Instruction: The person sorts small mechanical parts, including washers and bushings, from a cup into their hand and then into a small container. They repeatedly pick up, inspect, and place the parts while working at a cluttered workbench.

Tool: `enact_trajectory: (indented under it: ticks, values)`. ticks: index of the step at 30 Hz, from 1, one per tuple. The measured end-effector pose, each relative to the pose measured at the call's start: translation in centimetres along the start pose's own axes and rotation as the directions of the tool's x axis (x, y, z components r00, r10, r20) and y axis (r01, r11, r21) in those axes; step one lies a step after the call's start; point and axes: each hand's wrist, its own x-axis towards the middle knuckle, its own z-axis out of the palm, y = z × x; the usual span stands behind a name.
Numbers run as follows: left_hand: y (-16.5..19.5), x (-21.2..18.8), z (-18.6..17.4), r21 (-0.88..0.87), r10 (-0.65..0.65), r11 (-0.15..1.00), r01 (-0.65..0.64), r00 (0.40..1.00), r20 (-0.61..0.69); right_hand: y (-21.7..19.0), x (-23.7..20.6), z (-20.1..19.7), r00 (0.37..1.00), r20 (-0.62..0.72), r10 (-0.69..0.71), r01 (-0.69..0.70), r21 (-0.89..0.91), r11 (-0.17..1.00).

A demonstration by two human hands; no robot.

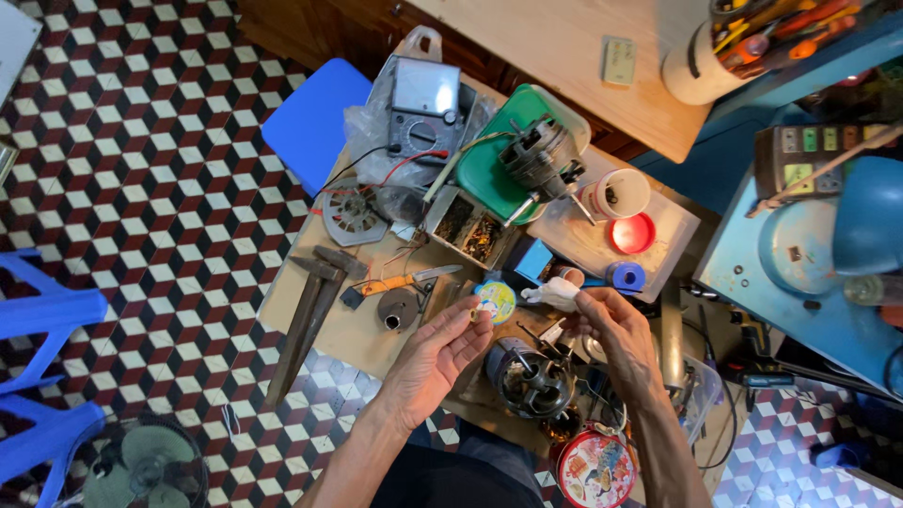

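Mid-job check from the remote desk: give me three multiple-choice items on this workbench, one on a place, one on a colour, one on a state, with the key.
1. Where is the analog multimeter?
A. far end of the bench, on a plastic bag
B. on the floor
C. in the right hand

2. What colour is the tray under the far motor?
A. red
B. green
C. yellow

3. How is the left hand?
A. flat on the floor
B. gripping the hammer
C. fingers raised at a small round disc

Key: 1 A, it lies on the bag beyond the tools. 2 B, green rim shows around the motor. 3 C, fingertips meet the disc above the near motor.
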Motion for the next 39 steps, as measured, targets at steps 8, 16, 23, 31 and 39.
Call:
enact_trajectory:
  ticks: [8,16,23,31,39]
  values:
    - [-4.2,2.4,5.5,0.184,-0.054,0.982,0.042,0.997,0.062,-1.3,-6.8,-2.0,0.977,-0.082,-0.197,0.213,0.449,0.868]
    - [-8.4,3.9,9.0,0.213,-0.101,0.975,0.068,0.984,0.146,-2.2,-10.7,-5.1,0.971,-0.197,-0.136,0.218,0.488,0.845]
    - [-11.3,5.7,12.1,0.267,-0.143,0.96,0.085,0.968,0.206,-1.0,-11.3,-7.3,0.968,-0.208,-0.142,0.232,0.516,0.824]
    - [-10.9,6.6,14.6,0.443,-0.123,0.897,0.01,0.966,0.227,1.0,-10.7,-9.6,0.93,-0.349,-0.113,0.292,0.517,0.805]
    - [-13.7,6.2,15.6,0.503,-0.208,0.862,0.069,0.951,0.227,1.0,-9.7,-10.5,0.908,-0.393,-0.143,0.368,0.587,0.721]
